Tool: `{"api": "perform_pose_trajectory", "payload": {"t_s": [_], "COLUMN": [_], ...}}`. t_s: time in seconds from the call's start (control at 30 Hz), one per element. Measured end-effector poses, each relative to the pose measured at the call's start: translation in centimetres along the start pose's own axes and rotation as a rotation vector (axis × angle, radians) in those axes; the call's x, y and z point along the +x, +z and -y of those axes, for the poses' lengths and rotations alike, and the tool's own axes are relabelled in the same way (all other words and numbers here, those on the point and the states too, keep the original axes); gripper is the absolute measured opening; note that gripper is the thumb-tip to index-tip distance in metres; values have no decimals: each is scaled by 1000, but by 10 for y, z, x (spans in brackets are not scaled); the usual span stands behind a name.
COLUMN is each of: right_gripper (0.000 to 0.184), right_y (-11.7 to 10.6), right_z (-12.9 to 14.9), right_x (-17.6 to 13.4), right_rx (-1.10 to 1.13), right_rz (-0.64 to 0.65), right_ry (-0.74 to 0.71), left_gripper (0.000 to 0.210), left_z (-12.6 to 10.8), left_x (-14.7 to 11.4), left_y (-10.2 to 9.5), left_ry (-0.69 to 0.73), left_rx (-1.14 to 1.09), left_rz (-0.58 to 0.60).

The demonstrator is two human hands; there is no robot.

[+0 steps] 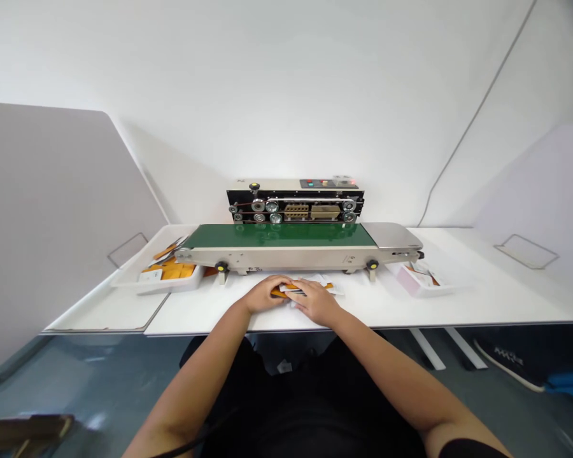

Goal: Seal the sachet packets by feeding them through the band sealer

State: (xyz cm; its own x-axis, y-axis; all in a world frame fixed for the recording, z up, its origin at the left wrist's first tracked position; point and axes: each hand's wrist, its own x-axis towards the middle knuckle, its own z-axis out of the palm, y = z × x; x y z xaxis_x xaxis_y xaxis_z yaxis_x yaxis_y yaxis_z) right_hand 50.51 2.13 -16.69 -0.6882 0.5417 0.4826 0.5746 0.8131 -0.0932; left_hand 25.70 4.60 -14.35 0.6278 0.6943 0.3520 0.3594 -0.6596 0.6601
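At the front of the white table my left hand [267,294] and my right hand [319,303] are close together, fingers curled round a small bunch of flat orange-and-white packets [281,292]. My left hand grips their left end, while the right closes over them from the other side. More white packets [337,289] show on the tabletop behind and beside my right hand. My fingers hide much of the bunch, so how many packets I hold is unclear. Just beyond my hands stands a band sealing machine with a green conveyor belt [281,235].
A white tray [146,283] of orange and white packets stands left of the machine. To the right is a smaller white bin [417,289] with a few packets. The machine's rollers [272,207] are exposed behind the belt. Side panels [52,210] flank the table [496,292].
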Motion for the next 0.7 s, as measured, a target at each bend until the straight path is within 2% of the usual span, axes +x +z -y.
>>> {"api": "perform_pose_trajectory", "payload": {"t_s": [0.07, 0.2, 0.33, 0.43, 0.53, 0.7], "right_gripper": [43, 42, 43, 48, 40, 35], "right_y": [2, 2, 1, 3, 7, 6], "right_z": [0, 1, 0, -2, -4, -2], "right_x": [2, 5, 5, 4, 3, 5], "right_rx": [8, 18, 43, 128, 169, 162], "right_rz": [18, 69, 62, 30, 10, -21], "right_ry": [6, 10, 3, 44, 92, -13], "left_gripper": [54, 43, 38, 44, 54, 41], "left_z": [-2, -1, 3, 4, 6, 10], "left_x": [-1, 1, 2, 2, 2, 5], "left_y": [-1, 0, 1, 2, 4, 6], "left_ry": [12, 28, -6, -8, 42, 106], "left_rx": [16, 50, 106, 131, 172, 300], "left_rz": [14, 2, -18, -5, 21, 5]}}
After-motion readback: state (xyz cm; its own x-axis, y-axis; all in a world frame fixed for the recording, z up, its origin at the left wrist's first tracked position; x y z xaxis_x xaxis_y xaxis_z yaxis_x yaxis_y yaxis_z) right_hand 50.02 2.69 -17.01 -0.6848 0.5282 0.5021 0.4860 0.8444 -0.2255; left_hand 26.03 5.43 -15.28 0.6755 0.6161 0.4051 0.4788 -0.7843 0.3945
